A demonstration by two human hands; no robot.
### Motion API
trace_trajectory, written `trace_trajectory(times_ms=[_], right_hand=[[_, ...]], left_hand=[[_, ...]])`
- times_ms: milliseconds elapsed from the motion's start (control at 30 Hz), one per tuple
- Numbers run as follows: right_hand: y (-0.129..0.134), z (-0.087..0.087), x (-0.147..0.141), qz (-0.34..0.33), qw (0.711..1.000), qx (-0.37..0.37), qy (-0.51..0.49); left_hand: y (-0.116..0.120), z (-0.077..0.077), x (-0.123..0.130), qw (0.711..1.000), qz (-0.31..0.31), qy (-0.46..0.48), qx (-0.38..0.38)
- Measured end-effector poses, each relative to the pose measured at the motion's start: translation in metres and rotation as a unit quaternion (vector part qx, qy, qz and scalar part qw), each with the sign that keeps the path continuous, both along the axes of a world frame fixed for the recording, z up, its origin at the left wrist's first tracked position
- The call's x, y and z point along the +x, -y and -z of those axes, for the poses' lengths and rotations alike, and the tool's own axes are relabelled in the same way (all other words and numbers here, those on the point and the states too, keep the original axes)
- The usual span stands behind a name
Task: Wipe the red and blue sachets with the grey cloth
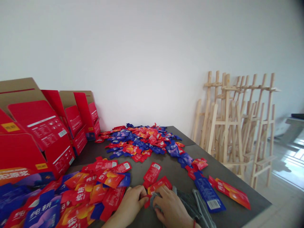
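Near the front edge of the dark table, my left hand (130, 204) has its thumb and fingers pinched at the end of a red pouch (161, 184). Just right of it, my right hand (171, 205) curls over the same pouch and also grips a grey cloth (190, 202). Another red pouch with a barcode (152, 173) lies flat beyond my hands. A blue pouch (209, 193) and a red-orange pouch (231, 191) lie to the right. Many red and blue pouches (95, 186) are heaped at the left.
Open red cartons (42, 126) stand along the left side. A big pile of red and blue pouches (142, 139) covers the table's far part. The dark table (251, 202) ends at the right, with wooden easels (225, 123) standing beyond.
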State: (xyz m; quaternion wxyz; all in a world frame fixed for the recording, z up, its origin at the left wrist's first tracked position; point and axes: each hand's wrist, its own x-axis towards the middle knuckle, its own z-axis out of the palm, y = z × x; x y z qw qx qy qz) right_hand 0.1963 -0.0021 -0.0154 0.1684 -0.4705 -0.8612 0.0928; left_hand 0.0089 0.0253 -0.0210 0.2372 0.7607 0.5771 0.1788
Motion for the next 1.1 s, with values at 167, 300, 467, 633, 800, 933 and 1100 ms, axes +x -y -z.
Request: trace_trajectory(times_ms=[167,300,467,633,800,933,1100], right_hand=[[-0.011,0.005,0.016,0.077,0.997,0.01,0.011],[-0.02,0.007,0.039,0.134,0.991,0.015,0.023],[-0.027,0.001,0.053,0.186,0.982,0.036,0.02],[-0.021,-0.016,0.031,0.114,0.991,0.036,-0.052],[-0.018,-0.014,-0.003,0.001,0.999,0.026,-0.024],[-0.024,-0.007,-0.01,0.018,0.999,0.021,0.019],[-0.032,-0.009,0.003,0.083,0.996,0.008,0.045]], left_hand=[[0.001,-0.006,0.0,1.0,0.002,-0.005,-0.013],[0.001,-0.005,0.0,1.0,-0.002,0.001,-0.011],[0.0,-0.002,-0.001,1.0,0.001,0.007,-0.005],[-0.003,-0.004,-0.001,0.999,0.024,0.028,-0.01],[-0.006,-0.002,-0.002,0.999,0.035,0.033,-0.008],[-0.005,0.001,-0.002,0.999,0.04,0.026,0.0],[-0.004,0.0,-0.001,0.999,0.037,0.035,0.006]])
